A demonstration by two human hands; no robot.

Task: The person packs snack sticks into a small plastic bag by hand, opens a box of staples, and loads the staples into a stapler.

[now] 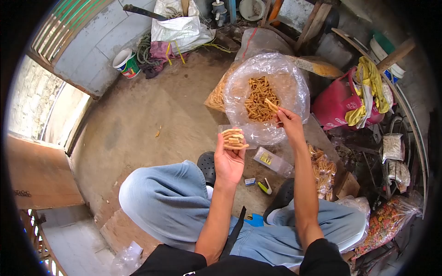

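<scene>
My left hand is closed around a small clear plastic bag with several pale snack sticks in it. Between the thumb and fingers of my right hand is a snack stick, held over the big clear plastic sack. Brown snack sticks fill the middle of that open sack. Below my hands on the floor lie a flat clear packet with a yellow label, a small blue-and-white box and a green stapler-like tool.
Filled snack packs lie right of my right forearm. A red tub with yellow cloths stands at the right. A small bucket and a white sack sit by the far wall. Colourful snacks fill a bag at lower right.
</scene>
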